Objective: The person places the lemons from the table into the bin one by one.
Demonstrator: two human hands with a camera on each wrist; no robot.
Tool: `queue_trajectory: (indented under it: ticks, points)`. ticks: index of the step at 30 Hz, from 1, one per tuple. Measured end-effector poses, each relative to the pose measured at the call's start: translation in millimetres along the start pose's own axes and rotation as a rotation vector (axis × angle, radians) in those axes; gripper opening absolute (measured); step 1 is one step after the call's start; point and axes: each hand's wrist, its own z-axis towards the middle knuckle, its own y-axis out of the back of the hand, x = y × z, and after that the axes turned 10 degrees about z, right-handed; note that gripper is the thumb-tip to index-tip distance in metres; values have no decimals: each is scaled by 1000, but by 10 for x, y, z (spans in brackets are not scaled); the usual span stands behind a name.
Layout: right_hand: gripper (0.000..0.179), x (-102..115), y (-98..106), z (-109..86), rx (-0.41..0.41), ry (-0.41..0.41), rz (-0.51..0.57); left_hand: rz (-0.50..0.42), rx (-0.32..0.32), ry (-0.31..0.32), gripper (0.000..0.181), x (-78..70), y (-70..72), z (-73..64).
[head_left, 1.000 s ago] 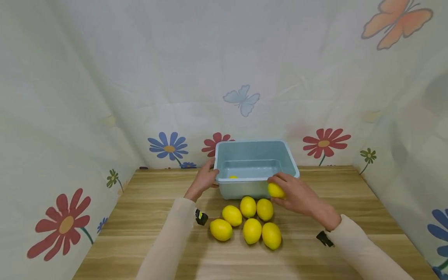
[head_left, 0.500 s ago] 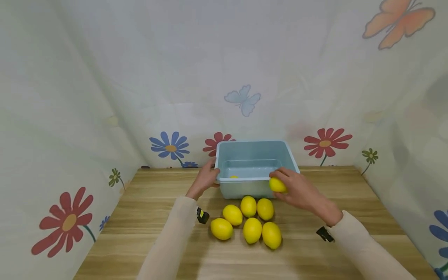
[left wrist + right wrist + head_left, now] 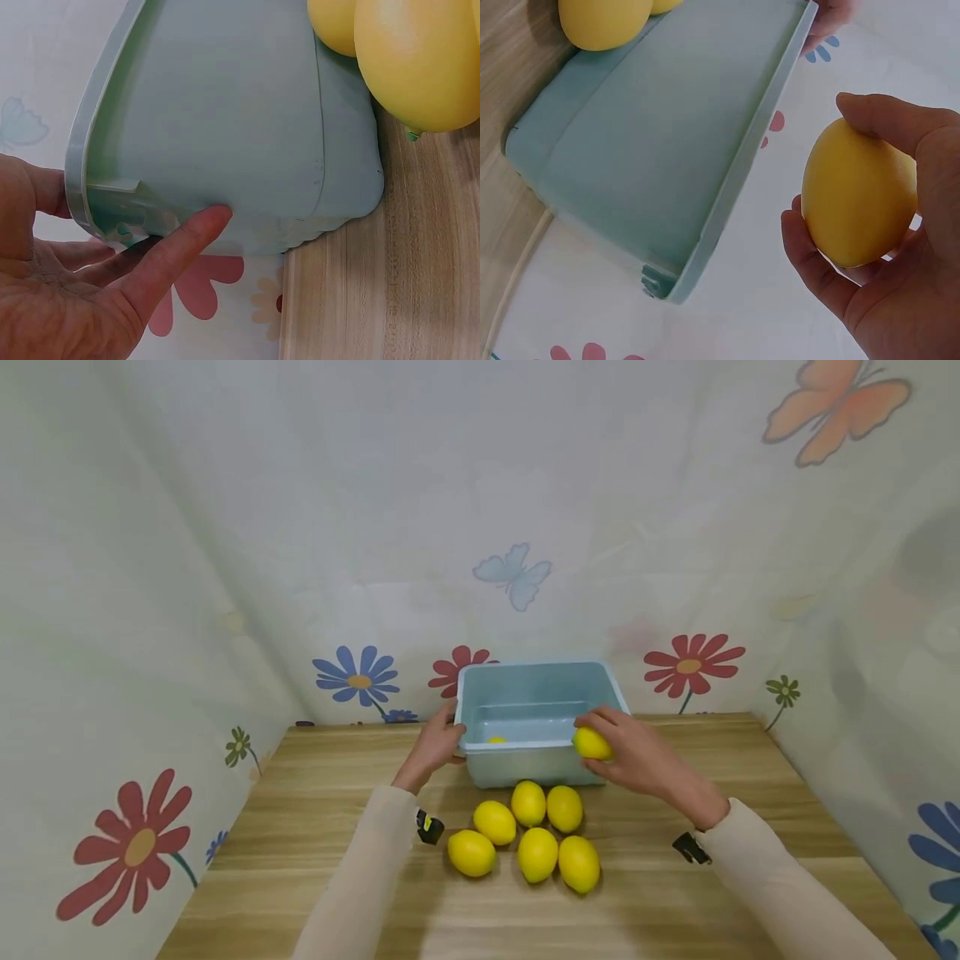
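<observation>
A light blue plastic tub [image 3: 536, 764] stands at the back of the wooden table. My left hand [image 3: 432, 745] grips its left rim, and in the left wrist view the fingers reach along the outer wall. My right hand [image 3: 641, 758] holds a yellow lemon [image 3: 591, 744] at the height of the front rim, near the right corner. The right wrist view has this held lemon [image 3: 859, 193] between thumb and fingers, apart from the tub wall. Inside the tub, the top of another lemon [image 3: 497, 740] shows behind the front rim; the rest of it is hidden.
Several lemons [image 3: 537, 855] lie in a loose group on the wooden table [image 3: 337, 843], right before the tub. A white curtain [image 3: 375, 527] printed with flowers and butterflies hangs behind the table and along both sides.
My right hand has risen slightly with the lemon, from below the tub's front rim to its level. My left hand keeps its grip on the rim, and the lemons on the table lie still.
</observation>
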Motion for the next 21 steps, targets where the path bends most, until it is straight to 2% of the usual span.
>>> queue_trajectory:
  ticks: [10,21]
  points:
    - [51,-34,81,119,1,-5,6,-2,3,1,60,13,-12,-10]
    - [50,-139,69,333,-9,-21,18,2,-13,-4,61,26,-20,-20]
